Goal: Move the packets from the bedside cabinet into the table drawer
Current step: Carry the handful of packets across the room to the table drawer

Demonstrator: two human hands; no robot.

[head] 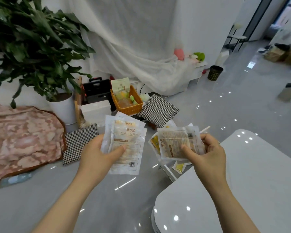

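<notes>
The fingers of your left hand (97, 157) pinch a stack of packets (127, 137), thumb on top. Those of your right hand (208, 153) pinch a crumpled bundle (175, 142) likewise. Both lots hang above the floor (107, 190), just beside the white table (250, 182). A wicker basket (128, 105) sits on the floor beyond.

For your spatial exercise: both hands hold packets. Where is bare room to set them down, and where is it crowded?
Free: the tabletop beside the right hand; the floor below the left hand. Crowded: around the basket, cushions and plant pot.
</notes>
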